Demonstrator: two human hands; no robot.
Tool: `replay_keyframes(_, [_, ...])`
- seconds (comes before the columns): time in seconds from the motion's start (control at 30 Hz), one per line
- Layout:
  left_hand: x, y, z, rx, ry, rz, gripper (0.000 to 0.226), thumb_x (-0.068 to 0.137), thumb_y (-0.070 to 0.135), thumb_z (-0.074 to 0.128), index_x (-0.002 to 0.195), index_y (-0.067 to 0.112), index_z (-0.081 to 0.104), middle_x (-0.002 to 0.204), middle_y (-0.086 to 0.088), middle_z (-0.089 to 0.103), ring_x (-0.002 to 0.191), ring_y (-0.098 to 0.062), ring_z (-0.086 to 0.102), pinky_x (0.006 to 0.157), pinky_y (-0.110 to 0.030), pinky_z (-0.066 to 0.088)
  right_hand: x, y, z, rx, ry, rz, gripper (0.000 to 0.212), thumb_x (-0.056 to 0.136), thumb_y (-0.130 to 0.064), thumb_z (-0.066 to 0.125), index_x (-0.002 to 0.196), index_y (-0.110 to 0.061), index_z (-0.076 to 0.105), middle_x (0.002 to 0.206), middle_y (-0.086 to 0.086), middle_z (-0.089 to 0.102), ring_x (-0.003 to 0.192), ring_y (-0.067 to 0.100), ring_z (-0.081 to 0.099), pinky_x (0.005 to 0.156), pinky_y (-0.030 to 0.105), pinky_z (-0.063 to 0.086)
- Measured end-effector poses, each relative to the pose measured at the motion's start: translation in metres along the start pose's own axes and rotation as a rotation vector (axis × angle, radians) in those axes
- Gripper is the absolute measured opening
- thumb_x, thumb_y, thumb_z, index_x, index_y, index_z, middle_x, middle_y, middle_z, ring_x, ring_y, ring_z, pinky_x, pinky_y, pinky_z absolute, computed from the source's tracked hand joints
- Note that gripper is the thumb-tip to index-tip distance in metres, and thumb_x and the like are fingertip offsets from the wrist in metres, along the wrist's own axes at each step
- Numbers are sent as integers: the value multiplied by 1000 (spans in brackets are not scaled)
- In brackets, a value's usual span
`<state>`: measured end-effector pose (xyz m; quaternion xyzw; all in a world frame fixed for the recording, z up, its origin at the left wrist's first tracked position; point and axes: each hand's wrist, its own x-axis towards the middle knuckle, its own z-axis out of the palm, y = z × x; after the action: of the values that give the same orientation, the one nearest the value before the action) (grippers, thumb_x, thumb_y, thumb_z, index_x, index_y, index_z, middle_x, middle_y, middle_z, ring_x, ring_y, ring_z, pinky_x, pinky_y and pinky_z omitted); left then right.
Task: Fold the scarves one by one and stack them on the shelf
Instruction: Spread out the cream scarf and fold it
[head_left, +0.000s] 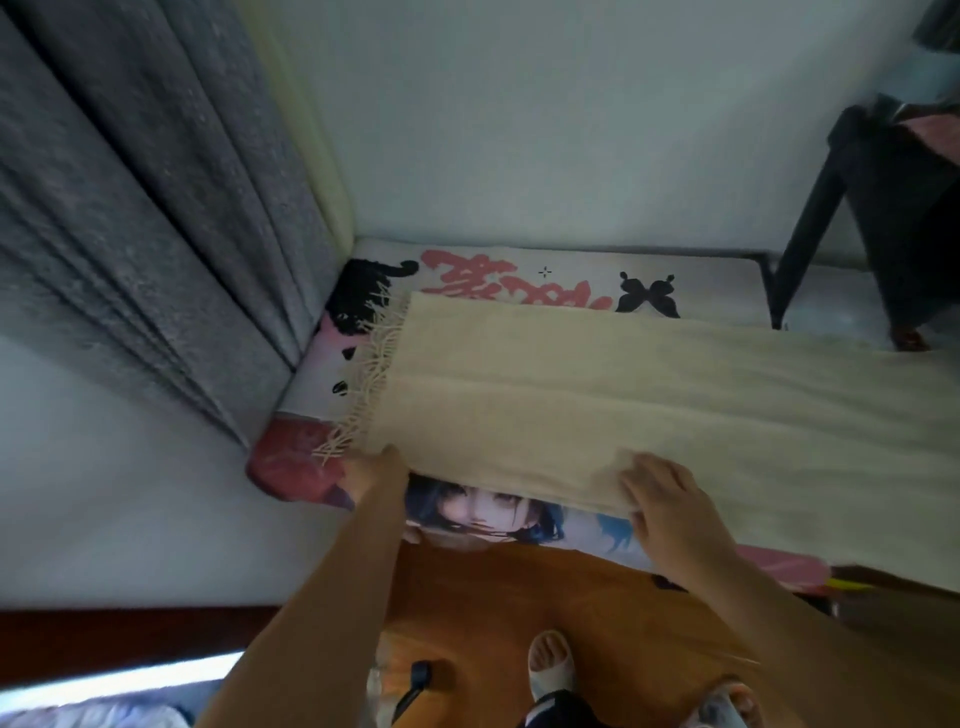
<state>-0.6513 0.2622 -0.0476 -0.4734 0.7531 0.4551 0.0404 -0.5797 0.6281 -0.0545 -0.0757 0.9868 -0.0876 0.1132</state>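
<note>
left hand (376, 470): arm outstretched, grip unclear | right hand (670, 506): fingers curled, pinching grip

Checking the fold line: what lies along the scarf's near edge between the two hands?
In the head view, only bare scarf edge between the left hand and right hand.

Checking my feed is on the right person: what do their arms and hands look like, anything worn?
Both arms are bare right up to the frame's bottom edge: no sleeves show. The left hand and right hand wear no gloves; no rings, watch or bracelets are visible. The picture is soft, so small details could be missed.
</note>
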Motion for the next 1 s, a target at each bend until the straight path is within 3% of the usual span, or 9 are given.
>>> replay_keyframes(0.1, [22,16,-1,-294,-174,-160,27,98,21,54,120,8,62,115,-11,68,91,-25,70,70,-33,57,3,-6,-2,35,-16,34,46,92,-19,62,137,-23,53,154,3,37,139,26,33,107,36,46])
replay_keyframes(0.2, [22,23,5,-477,-162,-203,3,90,11,62,90,10,64,94,-15,68,76,-26,62,73,-41,58,7,-11,-7,48,-32,61,44,96,-17,56,139,-24,49,156,-2,30,142,21,27,111,31,40])
replay_keyframes(0.27, [23,25,7,-424,-65,-117,20,86,12,63,104,4,67,94,-13,68,77,-28,64,70,-40,57,10,-14,-14,55,-41,73,42,97,-18,54,138,-24,49,156,-4,29,142,20,25,110,29,40])
replay_keyframes(0.37, [18,34,5,-243,96,72,30,89,16,57,117,5,60,113,-8,66,97,-30,65,84,-36,54,11,-17,-18,68,-54,80,39,97,-20,55,136,-22,51,154,-3,30,140,20,26,112,29,38])
replay_keyframes(0.6, [46,26,-10,-292,-182,-199,44,92,13,61,134,2,56,122,-16,64,107,-33,67,81,-41,60,8,-21,-23,62,-88,88,43,97,-26,56,139,-22,46,155,-3,26,142,19,25,113,29,38])
replay_keyframes(0.73, [40,14,-24,-474,-333,-293,26,94,7,68,119,7,60,104,-12,66,96,-26,64,77,-36,56,12,-24,-24,38,-81,100,40,98,-28,56,137,-21,48,153,-2,30,140,20,28,108,30,43])
replay_keyframes(0.83, [45,20,-35,-437,-375,-212,23,94,12,70,115,11,61,103,-8,67,81,-19,63,65,-30,56,8,-25,-20,5,-81,108,44,95,-29,58,137,-21,46,153,0,30,140,22,29,107,35,45])
replay_keyframes(0.93, [50,30,-45,-344,-334,-54,19,87,17,79,100,10,67,108,-14,72,93,-33,70,86,-51,59,0,-28,-17,-44,-58,111,50,89,-28,64,136,-21,47,148,3,38,134,26,39,106,40,45])
replay_keyframes(1.0, [49,28,-52,-251,-276,39,18,85,21,81,92,12,66,96,-14,72,83,-32,70,79,-49,60,-6,-29,-15,-36,-26,80,58,76,-22,75,130,-19,53,135,6,51,121,29,52,101,44,48])
